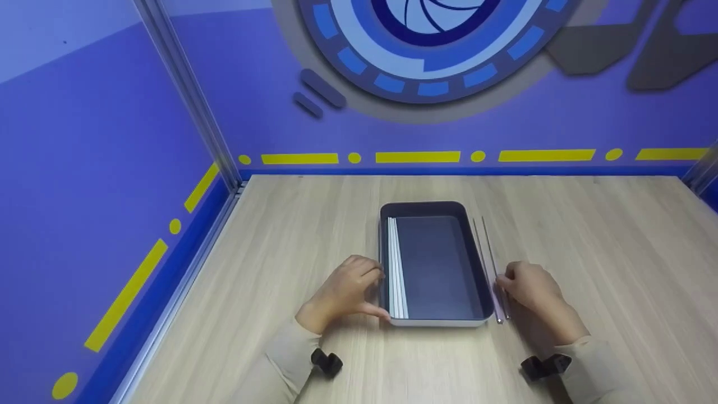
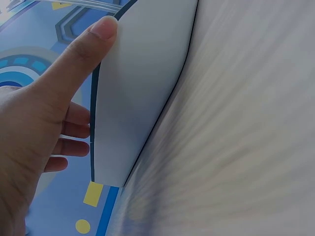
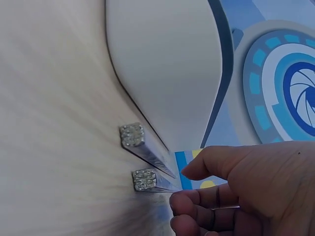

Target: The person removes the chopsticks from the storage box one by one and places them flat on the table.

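A dark-lined rectangular tray (image 1: pixel 443 322) with pale outer walls sits on the table. Several slim, whitish chopsticks (image 1: pixel 397 269) lie lengthwise along its left inner side. My left hand (image 1: pixel 350 286) holds the tray's near left corner; in the left wrist view the thumb (image 2: pixel 93 42) rests at the rim and the other fingers reach the edge, their tips partly hidden. Two metal chopsticks (image 3: pixel 132 135) with square, textured ends lie on the table right of the tray. Around the outer one, my right hand (image 1: pixel 527 283) has its fingers loosely bent, with a gap between thumb and forefinger.
The wooden table (image 1: pixel 303 219) extends on both sides of the tray. Behind it rises a purple-blue wall panel (image 1: pixel 415 134) with yellow dashes, and a metal frame post (image 1: pixel 196 101) stands at the back left corner.
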Tool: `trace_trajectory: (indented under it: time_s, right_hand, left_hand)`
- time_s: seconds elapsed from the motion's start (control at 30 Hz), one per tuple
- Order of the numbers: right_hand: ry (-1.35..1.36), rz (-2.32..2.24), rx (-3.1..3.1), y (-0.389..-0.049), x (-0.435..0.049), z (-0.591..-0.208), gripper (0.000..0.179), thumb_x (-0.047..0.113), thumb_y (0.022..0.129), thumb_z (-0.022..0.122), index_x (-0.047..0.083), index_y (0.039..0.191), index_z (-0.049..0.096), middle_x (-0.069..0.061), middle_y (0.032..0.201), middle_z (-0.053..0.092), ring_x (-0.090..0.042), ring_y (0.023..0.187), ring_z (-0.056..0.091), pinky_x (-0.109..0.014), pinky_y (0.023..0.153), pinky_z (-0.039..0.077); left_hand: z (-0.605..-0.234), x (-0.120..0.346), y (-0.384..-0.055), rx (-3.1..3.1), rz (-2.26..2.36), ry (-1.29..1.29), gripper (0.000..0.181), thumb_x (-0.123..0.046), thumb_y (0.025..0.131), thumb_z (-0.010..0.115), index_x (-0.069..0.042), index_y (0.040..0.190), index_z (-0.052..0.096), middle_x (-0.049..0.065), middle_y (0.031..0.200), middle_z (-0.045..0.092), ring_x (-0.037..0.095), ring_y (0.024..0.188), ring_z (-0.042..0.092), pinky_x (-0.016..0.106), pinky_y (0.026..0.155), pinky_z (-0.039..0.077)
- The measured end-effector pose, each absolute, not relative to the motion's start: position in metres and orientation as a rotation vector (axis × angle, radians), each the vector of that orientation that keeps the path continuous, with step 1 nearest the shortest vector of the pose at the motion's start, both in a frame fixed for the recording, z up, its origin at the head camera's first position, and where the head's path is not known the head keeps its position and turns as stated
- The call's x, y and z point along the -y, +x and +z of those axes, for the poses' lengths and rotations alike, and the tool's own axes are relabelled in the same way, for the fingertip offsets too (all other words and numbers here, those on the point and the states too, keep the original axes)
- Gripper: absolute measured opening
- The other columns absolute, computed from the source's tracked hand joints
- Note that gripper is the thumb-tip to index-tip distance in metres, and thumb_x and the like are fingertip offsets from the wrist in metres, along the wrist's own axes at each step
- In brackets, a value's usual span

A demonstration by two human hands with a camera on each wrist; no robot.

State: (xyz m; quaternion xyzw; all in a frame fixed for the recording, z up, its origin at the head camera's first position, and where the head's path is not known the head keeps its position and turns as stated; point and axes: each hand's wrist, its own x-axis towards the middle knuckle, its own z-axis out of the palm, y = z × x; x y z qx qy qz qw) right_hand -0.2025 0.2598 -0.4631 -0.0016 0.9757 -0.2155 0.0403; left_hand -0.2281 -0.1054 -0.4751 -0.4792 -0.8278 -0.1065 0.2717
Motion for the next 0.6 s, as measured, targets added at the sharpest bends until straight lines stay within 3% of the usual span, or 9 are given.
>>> trace_trajectory:
  time_s: [0.6]
  right_hand:
    - [-0.045,-0.708,-3.113,-0.2008,-0.2555,-0.4553,0.020,0.022,0.087,0.057,0.008,0.074,0.059,-0.007,0.067,0.057,-0.020,0.060,0.048,-0.031,0.051,0.035]
  left_hand:
    - [-0.4765,0.1054,-0.2298,2.214,-0.277,-1.296,0.072,-0.071,0.054,0.074,-0.010,0.092,0.064,0.000,0.097,0.065,0.016,0.093,0.061,0.029,0.093,0.047]
